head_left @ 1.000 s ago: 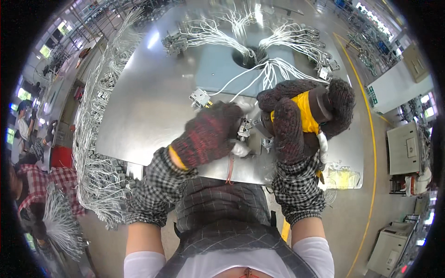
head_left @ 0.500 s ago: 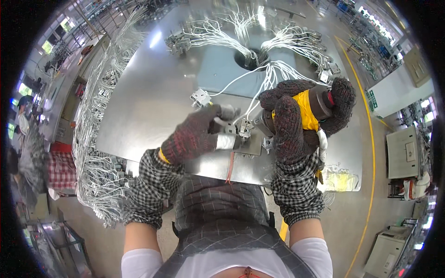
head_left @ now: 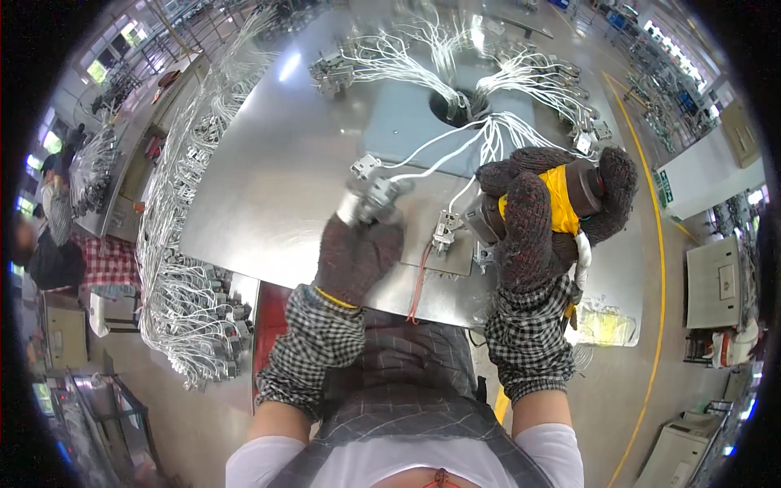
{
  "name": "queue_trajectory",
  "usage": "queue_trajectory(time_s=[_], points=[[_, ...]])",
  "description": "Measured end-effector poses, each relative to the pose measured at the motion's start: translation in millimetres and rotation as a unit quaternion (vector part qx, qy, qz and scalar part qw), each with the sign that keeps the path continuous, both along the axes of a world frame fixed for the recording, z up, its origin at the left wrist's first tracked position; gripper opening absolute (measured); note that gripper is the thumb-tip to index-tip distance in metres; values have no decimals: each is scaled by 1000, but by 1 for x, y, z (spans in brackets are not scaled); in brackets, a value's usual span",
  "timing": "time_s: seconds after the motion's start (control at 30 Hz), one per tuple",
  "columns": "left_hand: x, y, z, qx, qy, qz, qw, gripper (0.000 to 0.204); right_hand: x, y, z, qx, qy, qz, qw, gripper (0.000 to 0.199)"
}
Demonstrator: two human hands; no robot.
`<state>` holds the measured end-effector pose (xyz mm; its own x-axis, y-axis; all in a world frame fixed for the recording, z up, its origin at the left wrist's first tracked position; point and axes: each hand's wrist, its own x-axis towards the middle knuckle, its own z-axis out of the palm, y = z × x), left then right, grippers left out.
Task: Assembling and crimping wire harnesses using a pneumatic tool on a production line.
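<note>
My left hand (head_left: 360, 256), in a dark knitted glove with white-wrapped fingertips, is closed on a blurred grey metal connector (head_left: 381, 193) that trails a white cable. Just beyond it lies another metal connector (head_left: 366, 166) with its own white cable. In my right hand (head_left: 529, 228), also gloved, is a dark power tool (head_left: 560, 198) wrapped in yellow tape. Its front end points left, toward a wired metal connector (head_left: 445, 228) standing on a small metal plate (head_left: 455, 262). Thin red wires (head_left: 421, 285) run from beside that plate over the near table edge.
White cable bundles (head_left: 508, 134) fan out from a round hole (head_left: 447, 110) in the metal table (head_left: 260, 195), their connectors around it. Many white cables with connectors (head_left: 195, 305) hang along the left side. Another person (head_left: 57, 220) is at far left; white cabinets (head_left: 712, 276) stand at right.
My left hand has moved left and away from the small plate, carrying a cabled connector toward the one lying at the left. My right hand keeps the power tool in nearly the same place.
</note>
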<state>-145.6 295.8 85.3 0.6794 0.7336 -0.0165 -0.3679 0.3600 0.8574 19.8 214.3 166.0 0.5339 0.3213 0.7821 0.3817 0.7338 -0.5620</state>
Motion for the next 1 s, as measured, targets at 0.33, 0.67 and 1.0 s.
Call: queue_trajectory(time_s=[0.33, 0.67, 1.0], points=[[-7, -4, 10, 456, 163, 41, 874, 60, 1, 1, 1, -5, -10, 11, 1000, 71], [32, -17, 28, 612, 210, 5, 763, 70, 17, -26, 30, 92, 137, -31, 986, 76], [24, 10, 53, 576, 324, -89, 745, 62, 3, -6, 13, 56, 58, 34, 996, 71]])
